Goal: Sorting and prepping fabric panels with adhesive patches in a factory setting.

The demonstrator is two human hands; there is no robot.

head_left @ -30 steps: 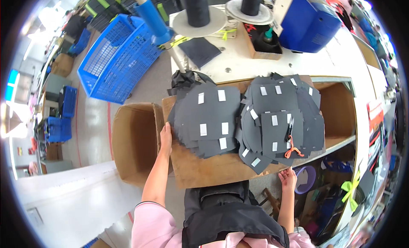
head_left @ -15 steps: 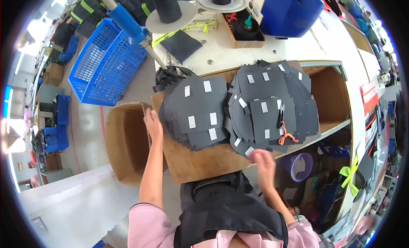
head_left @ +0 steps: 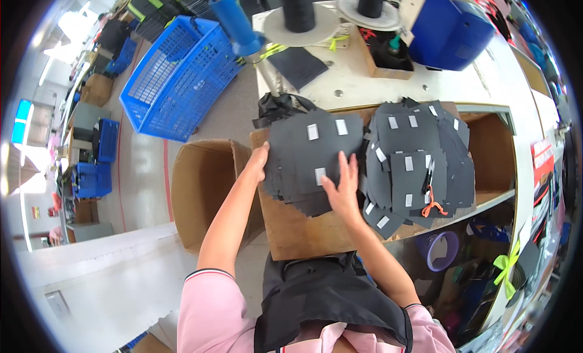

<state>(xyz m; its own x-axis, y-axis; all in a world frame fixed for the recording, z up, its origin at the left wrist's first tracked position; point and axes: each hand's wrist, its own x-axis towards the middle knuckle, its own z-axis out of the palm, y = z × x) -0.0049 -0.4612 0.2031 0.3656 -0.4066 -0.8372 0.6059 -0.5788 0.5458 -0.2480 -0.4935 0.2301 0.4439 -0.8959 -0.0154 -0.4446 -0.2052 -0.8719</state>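
1. Touching the left edge of the left pile of dark grey pieces (head_left: 297,157) with the left hand (head_left: 259,162) — cannot tell how far closed, with fingertips partly hidden there.
2. Resting the right hand (head_left: 344,192) on top of the same pile, toward its lower right side, with fingers and thumb spread wide, close to a white patch (head_left: 320,176).
3. Bearing that pile on a brown board (head_left: 291,234), in front of the body at the near side of the white bench (head_left: 467,89).
4. Bearing on the same board, just to the right, a second pile of dark grey pieces (head_left: 402,137) — with black snips (head_left: 427,180) and an orange cord (head_left: 432,207) on top.
5. Visible left of the board: an open cardboard box (head_left: 203,201) and, beyond, a blue basket (head_left: 182,80).
6. Visible farther back on the bench: dark thread spools (head_left: 297,10) and a blue machine housing (head_left: 452,28).
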